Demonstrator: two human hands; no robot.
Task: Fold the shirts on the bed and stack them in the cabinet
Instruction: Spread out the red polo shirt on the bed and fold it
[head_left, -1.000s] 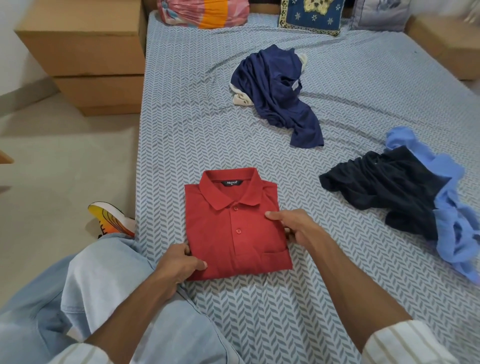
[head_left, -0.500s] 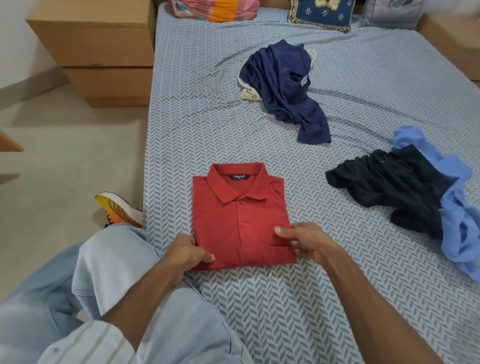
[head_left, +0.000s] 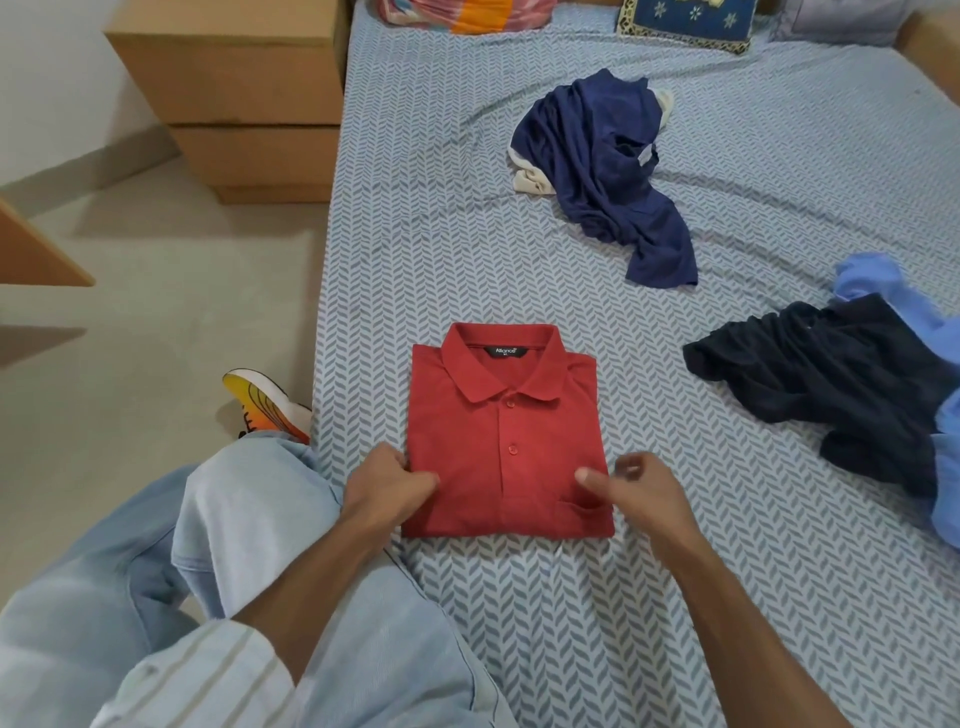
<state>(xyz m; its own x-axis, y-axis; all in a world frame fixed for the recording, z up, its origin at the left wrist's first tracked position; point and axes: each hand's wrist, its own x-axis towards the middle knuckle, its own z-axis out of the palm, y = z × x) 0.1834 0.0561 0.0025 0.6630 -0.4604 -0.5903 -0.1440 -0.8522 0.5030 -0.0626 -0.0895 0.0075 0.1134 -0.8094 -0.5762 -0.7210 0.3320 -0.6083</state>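
Left hand (head_left: 387, 480) pinched the folded red cotton polo shirt (head_left: 504, 441) at its nine o'clock edge on our patterned bed (head_left: 571, 623), right hand (head_left: 641, 491) hovering loosely curled, empty; soft, light, floppy, we judged it best lifted from beneath both sides.

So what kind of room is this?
Most likely a bedroom. There's a big bed with a patterned sheet, pillows at its far end, and a wooden drawer cabinet beside it. Shirts lie on the bed.
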